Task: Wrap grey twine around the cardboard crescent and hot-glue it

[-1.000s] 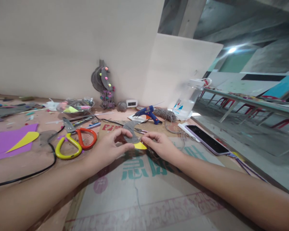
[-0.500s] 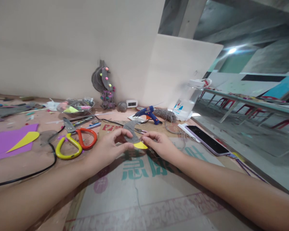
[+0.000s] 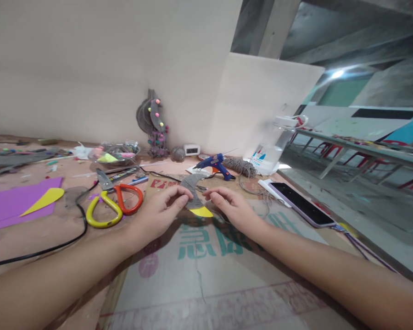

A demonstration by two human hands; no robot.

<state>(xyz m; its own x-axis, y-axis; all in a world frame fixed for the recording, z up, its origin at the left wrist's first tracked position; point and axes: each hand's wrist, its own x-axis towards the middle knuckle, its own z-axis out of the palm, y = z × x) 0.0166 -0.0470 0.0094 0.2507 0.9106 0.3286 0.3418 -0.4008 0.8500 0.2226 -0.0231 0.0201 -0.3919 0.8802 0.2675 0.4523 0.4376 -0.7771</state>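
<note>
A crescent wrapped in grey yarn [image 3: 193,187], with a bare yellow tip [image 3: 202,211] at its lower end, is between my hands above the cardboard. My left hand [image 3: 168,204] pinches the crescent's left edge between thumb and fingers. On the other side, my right hand [image 3: 227,205] is beside the crescent with its thumb and fingers curled close together; whether a strand of yarn is between them is too small to tell. A loose grey strand runs near the right hand toward the yarn bundle [image 3: 241,167].
Scissors [image 3: 104,210] with yellow and red handles lie left. Behind the hands are a blue glue gun [image 3: 215,164], a small white clock [image 3: 192,150] and a decorated hanging [image 3: 154,119]. Purple sheets [image 3: 20,199] lie far left; a phone [image 3: 301,204] and bottle [image 3: 268,146] stay right.
The right hand has moved slightly away from the yellow tip, and the left fingers have shifted on the crescent's edge. The whole view has shifted a little.
</note>
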